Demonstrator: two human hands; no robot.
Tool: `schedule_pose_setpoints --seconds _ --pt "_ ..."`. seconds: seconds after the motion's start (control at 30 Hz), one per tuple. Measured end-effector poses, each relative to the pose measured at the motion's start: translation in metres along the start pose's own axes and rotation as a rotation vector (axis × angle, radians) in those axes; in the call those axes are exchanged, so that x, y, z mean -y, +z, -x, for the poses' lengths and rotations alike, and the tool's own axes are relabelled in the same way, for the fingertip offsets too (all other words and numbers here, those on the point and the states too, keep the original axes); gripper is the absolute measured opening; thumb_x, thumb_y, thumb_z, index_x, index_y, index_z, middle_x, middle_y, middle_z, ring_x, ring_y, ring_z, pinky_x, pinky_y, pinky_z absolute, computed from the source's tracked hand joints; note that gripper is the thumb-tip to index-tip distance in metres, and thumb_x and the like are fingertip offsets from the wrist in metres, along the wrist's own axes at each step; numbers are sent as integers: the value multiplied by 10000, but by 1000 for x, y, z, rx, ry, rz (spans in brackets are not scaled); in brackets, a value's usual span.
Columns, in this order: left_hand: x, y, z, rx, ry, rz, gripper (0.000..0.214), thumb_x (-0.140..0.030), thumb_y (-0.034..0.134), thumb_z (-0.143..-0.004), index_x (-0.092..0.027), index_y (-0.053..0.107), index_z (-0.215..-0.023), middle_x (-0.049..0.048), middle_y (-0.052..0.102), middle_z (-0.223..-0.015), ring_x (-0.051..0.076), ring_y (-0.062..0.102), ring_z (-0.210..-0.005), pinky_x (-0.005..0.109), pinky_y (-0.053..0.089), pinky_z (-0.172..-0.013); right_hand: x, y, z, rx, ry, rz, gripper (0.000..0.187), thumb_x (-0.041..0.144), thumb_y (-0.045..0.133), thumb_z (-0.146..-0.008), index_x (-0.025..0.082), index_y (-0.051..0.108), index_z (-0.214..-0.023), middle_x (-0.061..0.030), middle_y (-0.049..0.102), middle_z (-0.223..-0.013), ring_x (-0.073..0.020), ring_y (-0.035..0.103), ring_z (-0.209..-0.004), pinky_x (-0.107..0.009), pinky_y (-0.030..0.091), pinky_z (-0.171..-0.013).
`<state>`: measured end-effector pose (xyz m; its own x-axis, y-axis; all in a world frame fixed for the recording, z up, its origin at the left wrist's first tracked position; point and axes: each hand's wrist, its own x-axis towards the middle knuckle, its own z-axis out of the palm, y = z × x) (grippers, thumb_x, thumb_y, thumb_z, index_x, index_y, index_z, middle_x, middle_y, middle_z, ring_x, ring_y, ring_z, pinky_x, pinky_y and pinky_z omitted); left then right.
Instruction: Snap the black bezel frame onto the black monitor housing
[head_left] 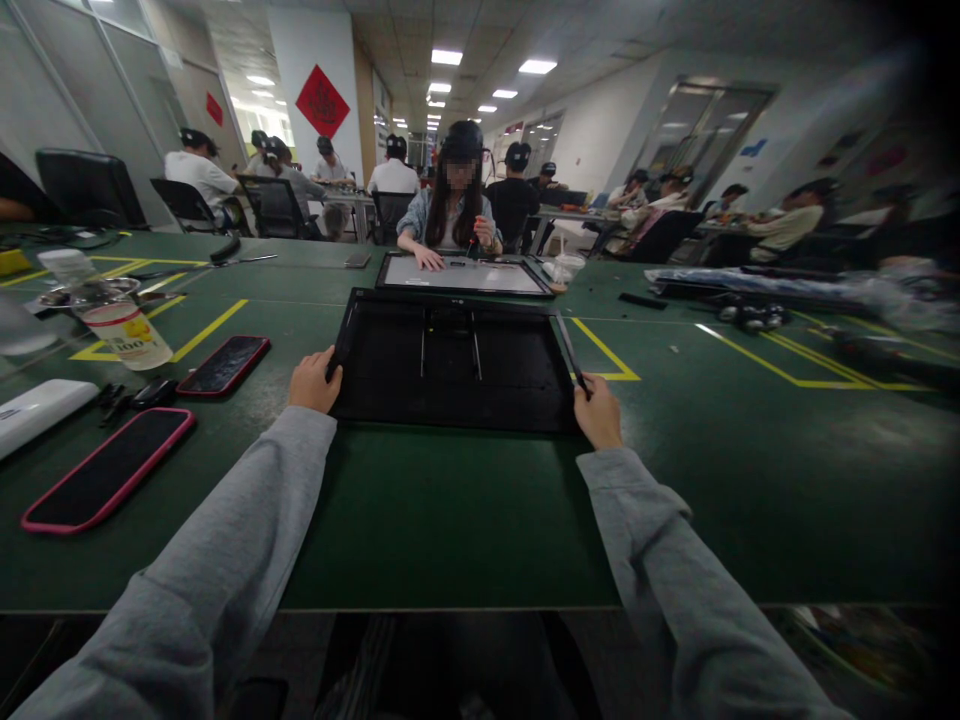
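A shallow black monitor shell (375,365) lies on the green table in front of me, with two thin metal rails running front to back inside it. My left hand (315,382) grips its left edge, thumb on the rim. On the opposite side, my right hand (598,410) is closed at the right edge, near the front corner. A thin dark strip (571,350) runs from its fingers along that side; whether it is separate from the shell I cannot tell.
Across the table (450,520), a co-worker (448,205) holds a red-handled tool over a flat panel (465,275). Two phones (112,468) and a bottle (124,325) stand or lie at left. A plastic cup (564,268) is behind; plastic-wrapped parts (787,285) lie right.
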<state>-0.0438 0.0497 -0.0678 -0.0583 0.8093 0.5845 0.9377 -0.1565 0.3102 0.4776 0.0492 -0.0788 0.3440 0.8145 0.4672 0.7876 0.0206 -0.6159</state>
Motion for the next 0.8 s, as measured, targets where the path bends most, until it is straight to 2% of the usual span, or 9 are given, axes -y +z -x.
schedule_pose_setpoints --seconds 0.17,0.4,0.6,0.8 --pt "0 -2 0 -41 12 -4 522 -373 403 -880 -116 537 -1315 156 637 -1187 291 558 -1095 443 437 -956 5 -1 0 -19 -5 -14 408 267 474 -866 162 567 -1250 -159 710 -1095 -287 659 -1039 -469 471 -925" --pt "0 -3 1 -4 -19 8 515 -373 409 -876 -130 538 -1312 156 628 -1200 293 547 -1119 447 430 -966 5 -1 1 -11 -16 -9 395 257 486 -858 168 585 -1230 -152 709 -1098 -282 657 -1044 -466 474 -929" --pt "1 -2 0 0 -10 -3 530 -371 403 -875 -95 537 -1308 177 627 -1200 298 549 -1108 452 430 -965 5 0 1 6 -8 -6 388 249 482 -856 149 584 -1217 -170 702 -1107 -287 650 -1057 -458 469 -935" --pt "2 -1 0 -17 -3 -2 517 -368 415 -869 -116 549 -1300 162 637 -1189 291 559 -1093 451 439 -953 5 0 1 1 -7 -5 377 249 487 -853 161 581 -1207 -164 698 -1115 -284 645 -1071 -458 468 -940"
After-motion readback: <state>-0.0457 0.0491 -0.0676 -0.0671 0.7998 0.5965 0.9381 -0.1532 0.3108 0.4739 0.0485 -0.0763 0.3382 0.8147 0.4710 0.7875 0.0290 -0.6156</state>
